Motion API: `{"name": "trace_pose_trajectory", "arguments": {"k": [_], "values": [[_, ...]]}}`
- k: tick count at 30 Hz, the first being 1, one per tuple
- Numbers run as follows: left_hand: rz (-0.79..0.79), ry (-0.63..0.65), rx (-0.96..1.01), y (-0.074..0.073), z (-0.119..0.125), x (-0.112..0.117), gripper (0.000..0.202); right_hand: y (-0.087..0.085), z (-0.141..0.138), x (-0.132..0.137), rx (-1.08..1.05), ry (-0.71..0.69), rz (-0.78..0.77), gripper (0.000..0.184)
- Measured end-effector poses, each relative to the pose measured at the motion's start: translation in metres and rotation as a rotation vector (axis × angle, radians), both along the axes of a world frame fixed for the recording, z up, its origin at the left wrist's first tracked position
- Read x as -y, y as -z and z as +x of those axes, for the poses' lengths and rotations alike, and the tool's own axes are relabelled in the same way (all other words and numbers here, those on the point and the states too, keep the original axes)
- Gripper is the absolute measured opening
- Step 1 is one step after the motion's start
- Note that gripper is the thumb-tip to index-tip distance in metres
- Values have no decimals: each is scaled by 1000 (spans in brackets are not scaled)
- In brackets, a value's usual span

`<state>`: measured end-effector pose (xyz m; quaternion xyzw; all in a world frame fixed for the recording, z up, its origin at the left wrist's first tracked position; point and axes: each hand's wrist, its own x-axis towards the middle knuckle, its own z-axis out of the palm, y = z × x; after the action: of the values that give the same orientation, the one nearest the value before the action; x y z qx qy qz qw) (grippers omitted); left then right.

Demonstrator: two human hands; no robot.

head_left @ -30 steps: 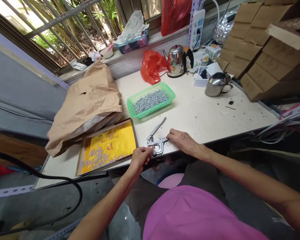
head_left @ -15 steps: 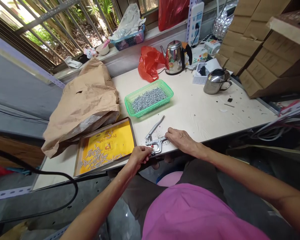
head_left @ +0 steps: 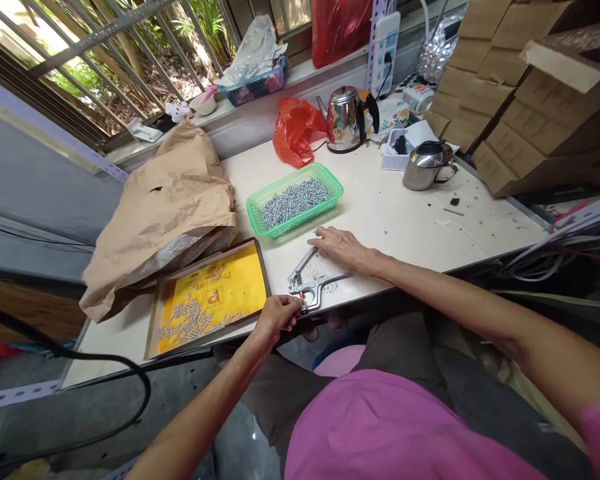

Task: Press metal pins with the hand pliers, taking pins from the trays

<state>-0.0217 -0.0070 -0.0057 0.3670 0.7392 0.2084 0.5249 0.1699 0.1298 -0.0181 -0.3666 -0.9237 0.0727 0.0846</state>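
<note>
A pair of grey metal snap-fastener pliers [head_left: 314, 287] lies at the table's front edge, its handles spread and a spring near the pivot. My left hand [head_left: 281, 312] is at the jaw end, thumb and fingertips pinched together by a small red part in the jaw. What sits in the pinch is too small to make out. My right hand [head_left: 347, 250] is over the handles, its fingers bent over the end of the upper one, hiding that tip. The lower handle runs towards the right wrist.
Left of the pliers is a shallow tray [head_left: 266, 270] with a yellow lining and many small metal pins. Behind stands a green basket [head_left: 294, 230] full of similar pieces. Brown paper [head_left: 175, 180], a kettle [head_left: 344, 120], a steel pot [head_left: 427, 167] and cardboard boxes [head_left: 525, 127] surround the work area.
My right hand has left the end of the lower handle and moved up and back onto the upper handle. My left hand stays pinched at the jaw.
</note>
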Motion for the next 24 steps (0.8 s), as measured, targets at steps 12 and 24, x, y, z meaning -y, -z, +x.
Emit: {"name": "trace_pose_trajectory", "arguments": {"k": [12, 24], "values": [[-59, 33, -9, -4, 2, -6, 25, -2, -5, -25, 137, -141, 183, 22], [-72, -14, 54, -1, 0, -5, 31, -4, 11, -10, 122, -136, -8, 34]]}}
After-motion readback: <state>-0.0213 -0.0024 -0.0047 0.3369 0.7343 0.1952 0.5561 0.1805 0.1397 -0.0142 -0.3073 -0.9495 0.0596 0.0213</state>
